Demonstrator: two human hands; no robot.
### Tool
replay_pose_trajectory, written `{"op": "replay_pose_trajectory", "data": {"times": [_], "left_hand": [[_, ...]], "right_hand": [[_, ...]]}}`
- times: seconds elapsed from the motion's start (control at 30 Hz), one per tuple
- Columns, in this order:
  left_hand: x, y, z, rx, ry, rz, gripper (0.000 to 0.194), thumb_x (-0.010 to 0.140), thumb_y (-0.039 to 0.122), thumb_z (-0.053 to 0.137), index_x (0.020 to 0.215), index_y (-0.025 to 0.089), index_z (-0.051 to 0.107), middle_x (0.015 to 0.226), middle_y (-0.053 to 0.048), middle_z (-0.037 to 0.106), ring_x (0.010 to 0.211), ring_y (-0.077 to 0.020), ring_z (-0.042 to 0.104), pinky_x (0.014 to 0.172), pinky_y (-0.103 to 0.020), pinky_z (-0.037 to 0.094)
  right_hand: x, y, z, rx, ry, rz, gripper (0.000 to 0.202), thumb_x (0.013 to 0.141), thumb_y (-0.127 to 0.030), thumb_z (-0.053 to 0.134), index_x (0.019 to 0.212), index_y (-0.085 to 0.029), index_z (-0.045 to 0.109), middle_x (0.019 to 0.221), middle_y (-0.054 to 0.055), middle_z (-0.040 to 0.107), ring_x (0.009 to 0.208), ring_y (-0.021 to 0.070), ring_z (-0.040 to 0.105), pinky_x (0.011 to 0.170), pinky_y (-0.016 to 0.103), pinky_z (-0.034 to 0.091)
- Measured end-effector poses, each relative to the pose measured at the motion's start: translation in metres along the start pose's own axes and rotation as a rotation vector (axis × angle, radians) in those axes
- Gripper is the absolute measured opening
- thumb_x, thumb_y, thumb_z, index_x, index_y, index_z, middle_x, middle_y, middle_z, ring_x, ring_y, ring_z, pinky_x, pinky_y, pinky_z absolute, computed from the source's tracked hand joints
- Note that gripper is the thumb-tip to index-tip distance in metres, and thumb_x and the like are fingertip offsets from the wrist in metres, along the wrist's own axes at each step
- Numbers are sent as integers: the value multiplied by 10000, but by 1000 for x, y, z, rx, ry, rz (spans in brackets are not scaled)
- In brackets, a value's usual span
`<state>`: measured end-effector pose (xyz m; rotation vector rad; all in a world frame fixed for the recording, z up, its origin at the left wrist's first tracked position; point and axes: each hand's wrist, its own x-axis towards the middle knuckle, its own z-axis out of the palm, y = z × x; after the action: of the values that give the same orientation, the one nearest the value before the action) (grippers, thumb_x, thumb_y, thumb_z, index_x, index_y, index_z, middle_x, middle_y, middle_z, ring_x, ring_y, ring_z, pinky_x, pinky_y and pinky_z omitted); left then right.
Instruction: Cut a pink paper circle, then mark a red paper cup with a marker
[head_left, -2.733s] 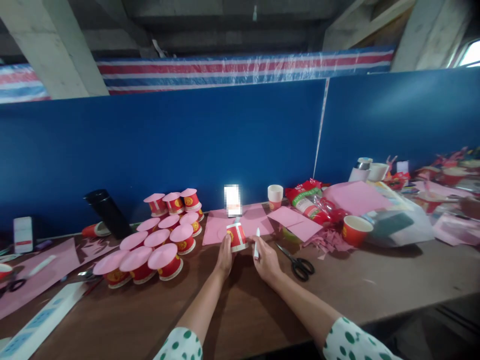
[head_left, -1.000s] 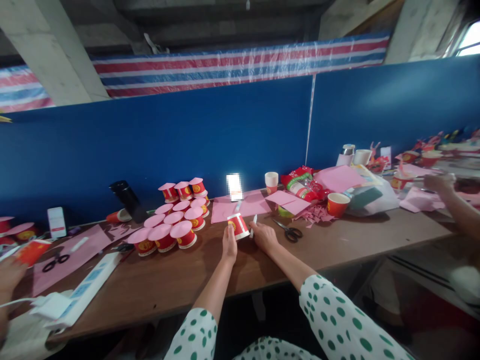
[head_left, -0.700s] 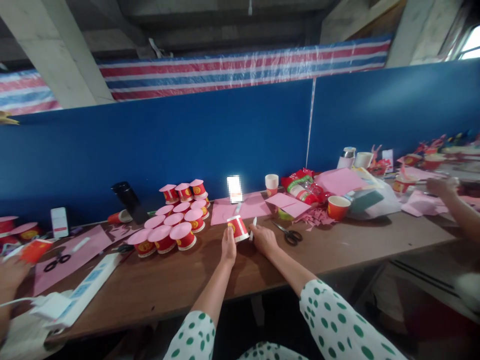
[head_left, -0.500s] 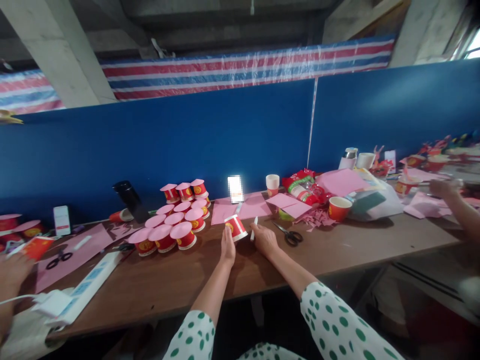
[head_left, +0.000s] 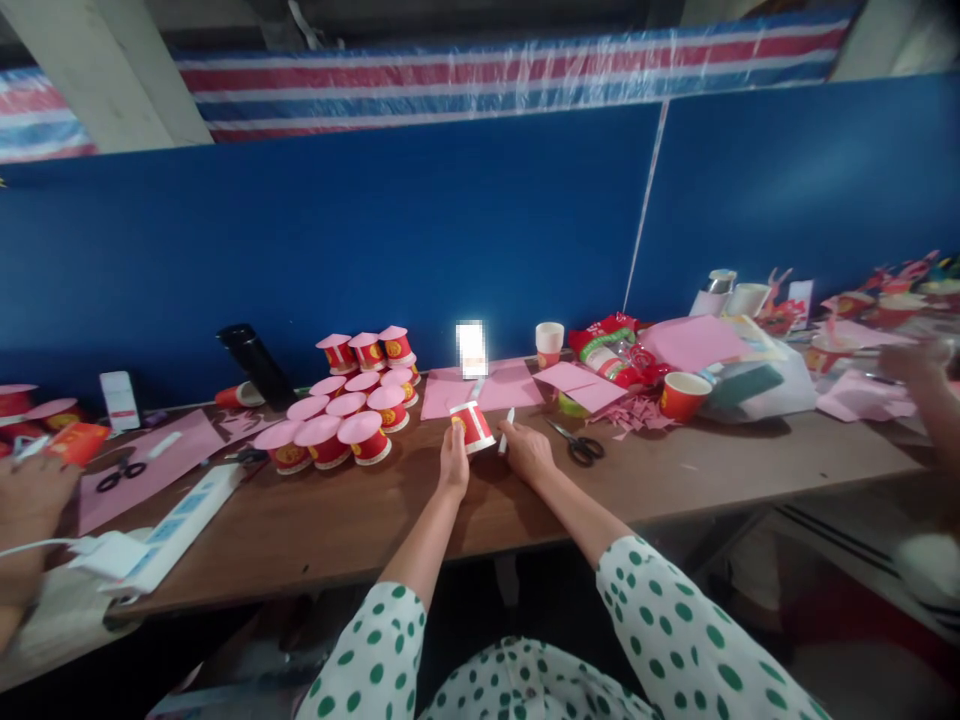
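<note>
Fingers of the left hand (head_left: pixel 454 460) gripped a tilted red cup (head_left: pixel 474 427) over the table (head_left: pixel 337 520); those of the right hand (head_left: pixel 529 453) held a white pen-like stick (head_left: pixel 507 430) just right of it. Scissors (head_left: pixel 574 438) lay farther right, pink-topped cups (head_left: pixel 346 404) left.

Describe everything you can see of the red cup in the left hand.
The red cup looks like paper, with a pale stripe down its side, a pale rim and a yellow mark near the left hand, which grips its side. It is upside down and tilted, wide rim lowermost, over the table. The right hand is close beside it.
</note>
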<state>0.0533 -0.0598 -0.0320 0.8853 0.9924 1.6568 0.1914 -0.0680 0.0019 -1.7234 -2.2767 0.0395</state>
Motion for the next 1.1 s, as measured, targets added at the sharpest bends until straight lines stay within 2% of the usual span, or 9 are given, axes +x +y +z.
{"op": "replay_pose_trajectory", "data": {"times": [0.27,0.53,0.7,0.97,1.1], "left_hand": [[-2,3,4,-25,7,-18,443,721,549,521,948,170,543,837,-47,614,679,-152,588,572,-254,455],[-4,6,5,20,5,25,400,730,540,515,868,166,552,747,-18,586,643,-134,565,580,-245,445],[-3,4,5,10,-2,22,397,728,544,514,843,165,545,743,-13,580,637,-124,552,571,-230,434],[3,-2,2,30,3,-11,465,711,553,531,947,154,569,833,-54,619,717,-165,585,626,-270,460],[3,0,1,63,5,37,434,721,548,520,880,147,577,795,-39,605,716,-155,572,657,-270,453]], "right_hand": [[0,1,3,-21,-16,0,314,847,-240,414,1159,-260,439,1028,71,595,929,200,543,695,260,381],[1,2,5,-27,-7,-22,312,848,-293,425,1155,-242,444,1011,80,601,937,210,539,695,263,382],[1,1,4,-33,-4,-23,299,847,-247,422,1145,-238,454,1020,75,601,938,205,538,704,259,384],[3,-1,2,-37,-9,-22,303,844,-209,411,1140,-240,470,1023,79,603,948,201,531,716,253,383],[3,-2,1,-31,-8,-24,295,842,-198,413,1127,-242,479,1008,74,605,940,198,531,709,252,382]]}}
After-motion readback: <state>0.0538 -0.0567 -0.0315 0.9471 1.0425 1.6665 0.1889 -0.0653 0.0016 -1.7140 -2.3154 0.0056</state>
